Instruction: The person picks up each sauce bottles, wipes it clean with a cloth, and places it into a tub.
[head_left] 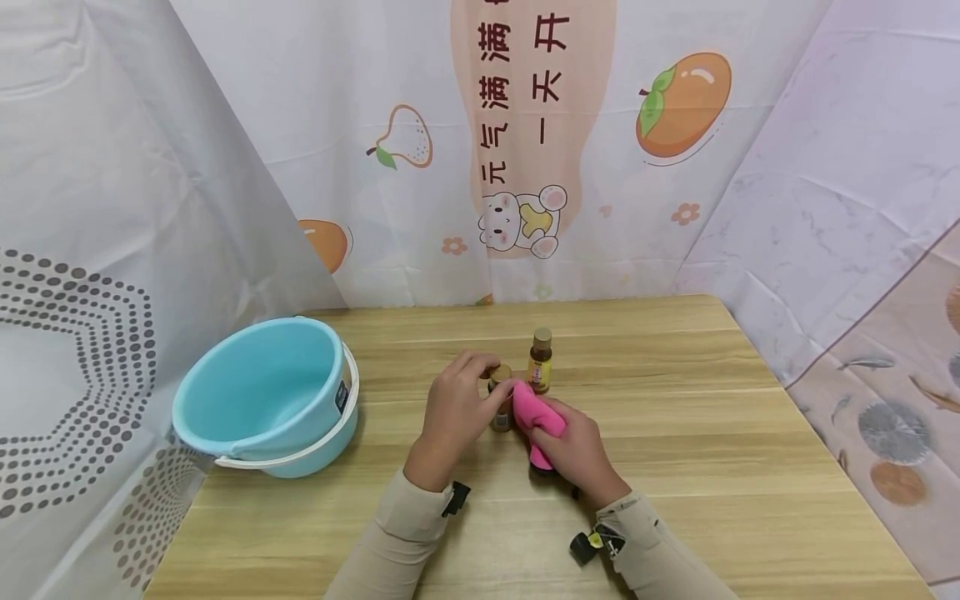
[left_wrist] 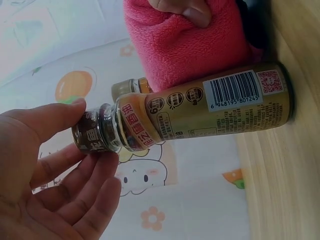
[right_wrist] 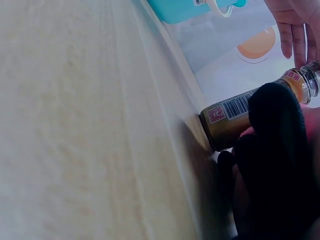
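Note:
My left hand point(head_left: 453, 408) pinches the brown cap point(left_wrist: 87, 132) of a small glass bottle point(left_wrist: 225, 100) between thumb and fingers. The bottle stands upright on the table and has a gold label with a barcode. In my right hand point(head_left: 577, 450) is a bright pink fluffy cloth point(head_left: 534, 412), gripped against the bottle's side. Dark padded parts point(right_wrist: 275, 150) show below the cloth in the right wrist view, partly covering the bottle. Just behind, a second bottle point(head_left: 540, 367) with a yellow label and tan cap stands upright.
Two nested light blue buckets point(head_left: 348, 442) with white handles stand at the left of the wooden table point(head_left: 675, 392). A printed curtain point(head_left: 420, 225) hangs along the table's back edge. Black straps with small devices sit at both cuffs.

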